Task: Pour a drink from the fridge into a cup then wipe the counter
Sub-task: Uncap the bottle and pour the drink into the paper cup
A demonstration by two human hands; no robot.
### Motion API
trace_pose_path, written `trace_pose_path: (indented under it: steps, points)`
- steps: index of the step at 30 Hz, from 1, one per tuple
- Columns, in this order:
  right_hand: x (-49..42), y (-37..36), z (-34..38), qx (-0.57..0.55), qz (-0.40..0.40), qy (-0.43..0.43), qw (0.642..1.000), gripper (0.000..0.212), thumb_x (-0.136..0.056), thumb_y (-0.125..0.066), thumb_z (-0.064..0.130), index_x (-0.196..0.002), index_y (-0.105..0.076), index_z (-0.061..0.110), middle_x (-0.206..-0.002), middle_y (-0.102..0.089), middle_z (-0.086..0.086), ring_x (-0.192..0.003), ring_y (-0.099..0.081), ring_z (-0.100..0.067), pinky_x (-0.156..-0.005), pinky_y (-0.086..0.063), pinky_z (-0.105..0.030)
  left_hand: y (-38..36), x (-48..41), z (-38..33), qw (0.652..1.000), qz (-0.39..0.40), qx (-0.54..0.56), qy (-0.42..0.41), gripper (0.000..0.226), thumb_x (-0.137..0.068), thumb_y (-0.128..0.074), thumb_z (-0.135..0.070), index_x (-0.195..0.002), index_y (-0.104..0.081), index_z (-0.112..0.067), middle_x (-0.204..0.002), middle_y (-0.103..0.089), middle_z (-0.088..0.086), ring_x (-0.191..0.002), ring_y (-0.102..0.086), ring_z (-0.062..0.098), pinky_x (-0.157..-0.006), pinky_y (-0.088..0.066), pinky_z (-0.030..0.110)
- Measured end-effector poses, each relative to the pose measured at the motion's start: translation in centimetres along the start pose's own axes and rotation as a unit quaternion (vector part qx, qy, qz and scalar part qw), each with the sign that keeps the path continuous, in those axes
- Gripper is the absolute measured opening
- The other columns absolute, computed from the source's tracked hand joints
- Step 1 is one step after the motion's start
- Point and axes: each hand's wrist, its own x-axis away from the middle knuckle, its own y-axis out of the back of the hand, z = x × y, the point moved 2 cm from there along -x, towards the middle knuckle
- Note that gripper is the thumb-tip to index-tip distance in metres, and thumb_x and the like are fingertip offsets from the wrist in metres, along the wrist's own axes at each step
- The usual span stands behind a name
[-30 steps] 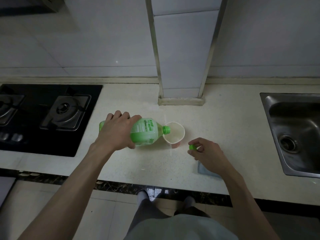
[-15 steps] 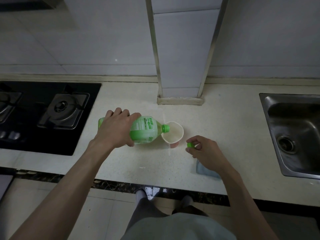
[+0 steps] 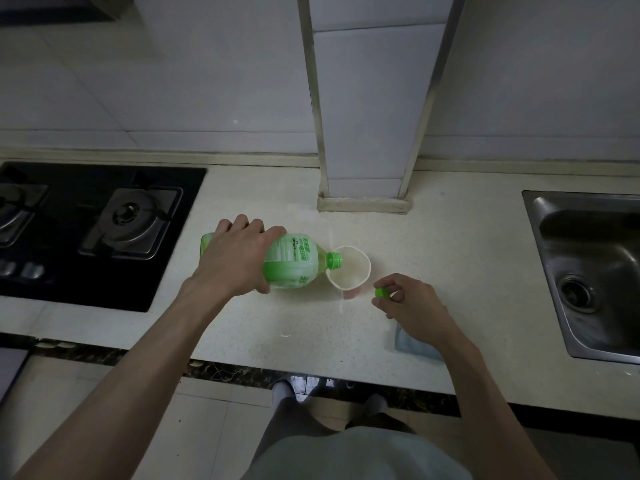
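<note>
My left hand grips a green drink bottle that lies tilted almost flat, its open neck resting over the rim of a pale paper cup on the counter. To the right of the cup, my right hand pinches the green bottle cap between thumb and fingers. A folded blue-grey cloth lies on the counter under my right wrist, partly hidden by it.
A black gas hob fills the counter's left side. At the right edge sits a steel sink. A tiled pillar stands on the counter just behind the cup. A small pale fleck lies near the front edge.
The view has drifted slightly. The bottle stays tilted at the cup and both hands keep nearly the same places.
</note>
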Motion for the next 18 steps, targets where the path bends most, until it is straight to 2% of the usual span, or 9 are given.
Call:
trace_pose_path:
  steps: [18]
  points:
    - [0.52,-0.12,-0.48,-0.004,-0.006,-0.005,1.0,0.021,-0.087,-0.07,0.022,-0.108,-0.064,0.02,-0.094,-0.065,0.004,-0.07,-0.063,-0.003,-0.053,-0.044,-0.005,0.36,-0.03,-0.32,1.0,-0.001,-0.006,-0.013,0.096,-0.062,-0.081,-0.048,-0.144,-0.033,-0.035,-0.122,-0.053,-0.004,-0.114,-0.042,0.019,-0.097,-0.03,0.034]
